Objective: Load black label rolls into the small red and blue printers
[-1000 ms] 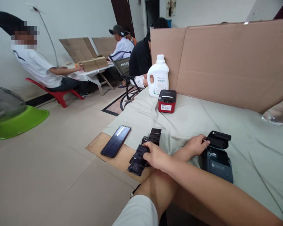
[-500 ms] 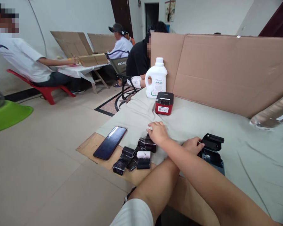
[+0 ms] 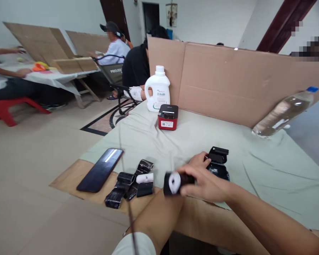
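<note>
My right hand (image 3: 205, 184) is closed on a black-wrapped paper roll (image 3: 173, 183) whose white end faces me, held just above the table's near edge. My left hand (image 3: 198, 160) lies behind it, crossed under my right arm, fingers resting on a small black printer (image 3: 218, 160) with its lid raised. To the left of the held roll, several more black-wrapped rolls (image 3: 127, 185) lie in a loose heap, one of them white.
A dark phone (image 3: 100, 170) lies at the table's left corner. A red printer (image 3: 168, 117) and a white jug (image 3: 157, 88) stand before a cardboard screen (image 3: 228, 78). A water bottle (image 3: 281, 113) leans at the right. Other people sit at tables at the back left.
My right hand has lifted a roll from the heap and brought it right, toward the black printer. The view has swung to the right; my left hand stays on the printer.
</note>
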Demonstrator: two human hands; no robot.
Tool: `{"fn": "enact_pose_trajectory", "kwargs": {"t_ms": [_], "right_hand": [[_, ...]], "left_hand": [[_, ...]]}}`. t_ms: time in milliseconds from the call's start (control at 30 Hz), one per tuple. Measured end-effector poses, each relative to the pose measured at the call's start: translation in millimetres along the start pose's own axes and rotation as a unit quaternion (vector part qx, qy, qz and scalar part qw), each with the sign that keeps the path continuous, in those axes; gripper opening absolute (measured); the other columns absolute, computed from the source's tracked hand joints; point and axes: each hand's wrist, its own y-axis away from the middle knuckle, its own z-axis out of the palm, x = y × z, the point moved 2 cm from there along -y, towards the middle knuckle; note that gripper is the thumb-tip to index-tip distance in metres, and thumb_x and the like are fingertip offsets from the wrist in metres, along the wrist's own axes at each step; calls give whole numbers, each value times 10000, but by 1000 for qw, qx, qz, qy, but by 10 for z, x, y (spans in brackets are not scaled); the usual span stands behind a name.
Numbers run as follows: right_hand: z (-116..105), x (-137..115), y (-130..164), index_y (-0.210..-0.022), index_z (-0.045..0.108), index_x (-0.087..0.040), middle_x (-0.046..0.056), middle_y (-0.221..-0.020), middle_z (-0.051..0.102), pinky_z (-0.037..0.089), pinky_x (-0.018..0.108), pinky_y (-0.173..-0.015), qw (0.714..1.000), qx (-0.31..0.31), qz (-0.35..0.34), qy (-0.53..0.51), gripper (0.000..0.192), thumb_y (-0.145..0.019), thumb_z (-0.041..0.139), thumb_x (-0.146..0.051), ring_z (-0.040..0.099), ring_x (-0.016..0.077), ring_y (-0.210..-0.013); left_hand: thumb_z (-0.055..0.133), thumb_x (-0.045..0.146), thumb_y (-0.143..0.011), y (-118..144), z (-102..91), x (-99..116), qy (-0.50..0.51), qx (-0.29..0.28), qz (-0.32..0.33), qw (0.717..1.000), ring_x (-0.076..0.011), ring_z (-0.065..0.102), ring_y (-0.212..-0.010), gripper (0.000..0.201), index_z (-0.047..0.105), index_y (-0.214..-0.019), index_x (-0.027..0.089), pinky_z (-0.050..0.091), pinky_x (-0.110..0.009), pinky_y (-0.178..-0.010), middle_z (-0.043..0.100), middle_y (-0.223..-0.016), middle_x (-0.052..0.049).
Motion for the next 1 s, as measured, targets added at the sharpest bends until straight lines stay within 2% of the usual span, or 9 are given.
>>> {"fn": "enact_pose_trajectory", "kwargs": {"t_ms": [67,100,133,200,300,367,500,800,1000], "right_hand": [[-59,-18,463,-1117,632,-186,44,-1020,674,491,289,-787,995,-70,15,-69,395,-770,728,-349,623,186,-905],[-90,35,656,-1112,629,-191,43,-1012,675,496,284,-771,993,-67,45,-80,394,-765,731,-347,626,183,-893],[-129,126,819,-1113,620,-199,42,-1015,674,498,289,-776,993,-36,83,-69,379,-773,719,-333,626,185,-898],[-233,383,1059,-1129,586,-220,45,-1053,667,494,335,-833,984,83,159,11,336,-807,660,-281,619,202,-950],[-382,758,1233,-1117,567,-223,73,-1103,644,469,425,-912,935,243,202,159,305,-817,609,-255,593,242,-1030],[-436,916,1248,-1114,573,-218,84,-1074,646,476,444,-906,919,278,190,207,304,-817,606,-274,586,255,-1031],[-477,1028,1175,-1113,596,-231,80,-1026,664,485,450,-904,914,293,147,240,297,-817,602,-251,573,260,-1033],[-507,1155,1003,-1066,618,-242,61,-1039,684,453,458,-913,912,254,153,284,278,-793,635,-194,558,266,-1020],[-527,1150,998,-1064,601,-227,66,-1001,660,481,391,-861,921,245,176,247,273,-795,625,-189,587,236,-983]], "left_hand": [[503,294,-892,-9,18,-18,-1,3,22,1000,-196,633,-943,291,596,-1128,150,480,-306,-873,694,-1047,-83],[502,292,-890,-14,26,-25,-3,6,30,1000,-197,632,-922,280,601,-1108,147,482,-313,-864,695,-1026,-85],[504,290,-885,-18,31,-30,-3,11,35,999,-197,631,-898,271,604,-1091,144,484,-317,-851,695,-1006,-85],[506,287,-879,-27,40,-35,7,17,44,999,-187,628,-850,258,603,-1071,143,491,-310,-815,693,-963,-76],[504,281,-875,-35,52,-41,31,16,47,998,-165,615,-773,238,598,-1050,149,494,-291,-761,681,-885,-49],[509,272,-872,-39,58,-45,41,17,46,998,-153,606,-746,219,597,-1032,152,492,-279,-742,669,-853,-35],[515,253,-868,-48,71,-54,55,18,42,997,-145,601,-742,199,598,-1017,153,491,-266,-733,660,-842,-26],[508,256,-872,-53,78,-56,60,20,51,997,-140,589,-739,186,600,-1002,160,483,-257,-720,655,-843,-24],[505,255,-872,-47,65,-42,48,18,47,998,-143,585,-728,193,597,-1010,156,484,-258,-699,656,-847,-30]]}}
